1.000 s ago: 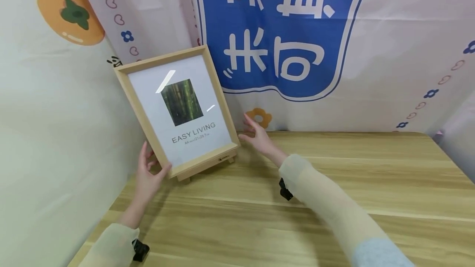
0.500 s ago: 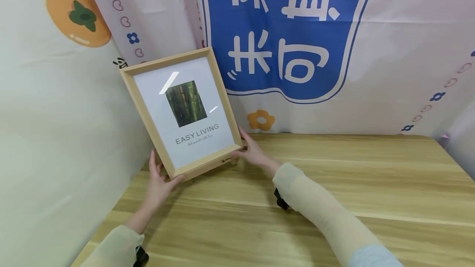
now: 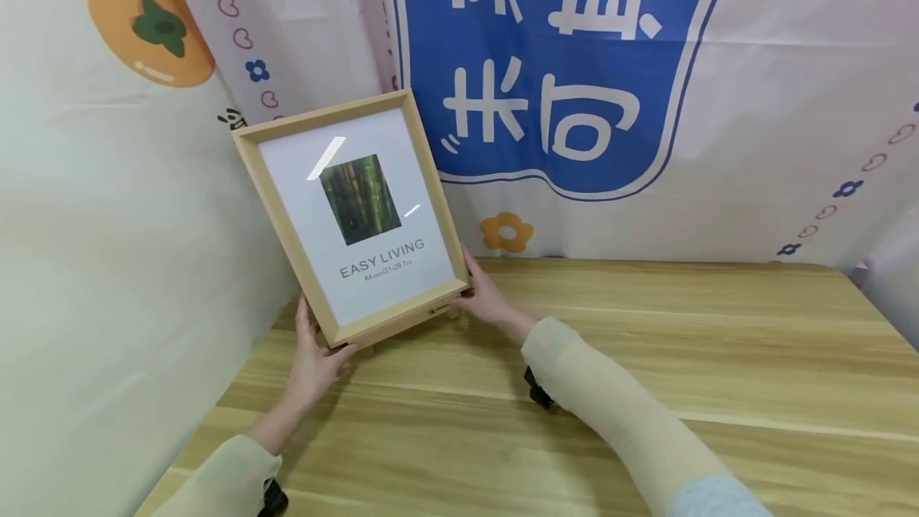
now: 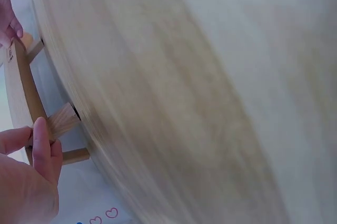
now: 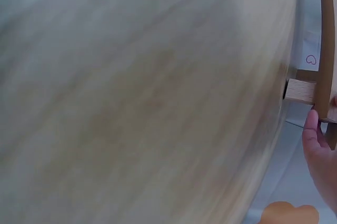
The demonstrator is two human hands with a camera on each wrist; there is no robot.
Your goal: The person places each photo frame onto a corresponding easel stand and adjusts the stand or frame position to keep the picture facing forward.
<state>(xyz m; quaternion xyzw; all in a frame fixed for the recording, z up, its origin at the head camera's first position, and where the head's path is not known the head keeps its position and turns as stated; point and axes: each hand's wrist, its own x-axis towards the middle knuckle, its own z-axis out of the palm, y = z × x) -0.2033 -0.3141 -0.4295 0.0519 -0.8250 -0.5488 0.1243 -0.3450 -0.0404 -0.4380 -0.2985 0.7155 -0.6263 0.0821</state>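
Aslant, front-facing picture frame (image 3: pixel 362 210), long axis up-left, hands (image 3: pixel 313 364) (image 3: pixel 490 296) gripping bottom corners

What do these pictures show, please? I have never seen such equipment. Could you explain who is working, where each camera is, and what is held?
There is no machine here: a person works bare-handed. The wide view comes from a camera worn on the head, looking forward and down. The other two come from a camera on each wrist, so the table fills much of them. A small black device shows at each wrist, perhaps that camera. On the table, a picture frame rests on a wooden stand, in front of a printed cloth. The left hand holds the frame's lower left corner and the right hand its lower right corner, where frame and stand meet, between fingers and thumb.
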